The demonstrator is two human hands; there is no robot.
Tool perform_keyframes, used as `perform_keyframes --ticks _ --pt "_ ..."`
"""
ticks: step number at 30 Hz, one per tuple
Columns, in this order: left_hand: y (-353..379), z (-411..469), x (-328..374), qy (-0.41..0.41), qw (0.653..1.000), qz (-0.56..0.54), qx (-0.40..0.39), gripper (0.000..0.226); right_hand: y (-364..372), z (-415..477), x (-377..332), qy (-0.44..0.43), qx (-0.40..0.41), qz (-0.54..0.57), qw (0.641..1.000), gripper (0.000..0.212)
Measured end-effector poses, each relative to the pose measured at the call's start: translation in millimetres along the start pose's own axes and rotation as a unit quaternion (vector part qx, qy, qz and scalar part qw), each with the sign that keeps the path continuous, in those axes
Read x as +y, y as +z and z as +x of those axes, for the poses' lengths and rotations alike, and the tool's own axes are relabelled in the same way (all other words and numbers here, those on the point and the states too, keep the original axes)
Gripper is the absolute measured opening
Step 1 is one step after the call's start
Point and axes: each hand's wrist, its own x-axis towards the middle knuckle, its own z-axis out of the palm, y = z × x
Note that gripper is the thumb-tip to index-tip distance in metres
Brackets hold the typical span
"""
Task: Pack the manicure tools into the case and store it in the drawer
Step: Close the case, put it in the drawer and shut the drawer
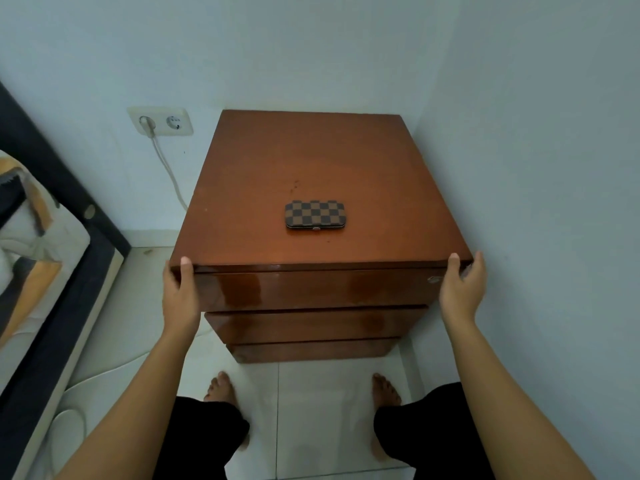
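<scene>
A closed manicure case (314, 214) with a brown and black checked cover lies flat on top of the wooden nightstand (311, 161), near its front middle. No loose tools are in view. My left hand (180, 292) grips the front left corner of the nightstand at the level of the top drawer (311, 289), thumb up on the top edge. My right hand (462, 289) holds the front right corner the same way. The three drawer fronts appear shut.
The nightstand stands in a corner with walls behind it and to its right. A bed (38, 258) with a dark frame runs along the left. A wall socket (161, 121) with a white cable sits left of the nightstand. My bare feet stand on white floor tiles (311, 410).
</scene>
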Motion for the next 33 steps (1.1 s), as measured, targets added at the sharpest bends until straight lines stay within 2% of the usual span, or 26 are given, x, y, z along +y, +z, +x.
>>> perform_keyframes --ticks 9,13,18,23,26,33 --pt "3 -10 0 -0.005 0.999 -0.010 0.036 0.058 -6 -6 12 0.058 -0.027 0.042 0.997 0.057" --pt "-3 -23 0 -0.005 0.999 0.017 0.046 0.054 -15 -15 13 0.057 -0.024 0.037 0.997 0.051" --pt "-18 -49 2 -0.018 0.998 0.039 0.054 0.051 -37 -39 15 0.059 -0.031 0.020 0.998 0.054" --pt "-40 -89 -4 -0.027 0.998 0.029 0.057 0.050 -67 -71 21 0.054 -0.016 0.011 0.998 0.048" --pt "-52 -118 -9 -0.025 0.997 0.026 0.067 0.049 -90 -96 29 0.043 -0.015 0.023 0.999 0.044" --pt "-71 -164 -31 -0.019 0.995 0.025 0.095 0.049 -131 -137 50 0.034 -0.020 0.069 0.997 0.049"
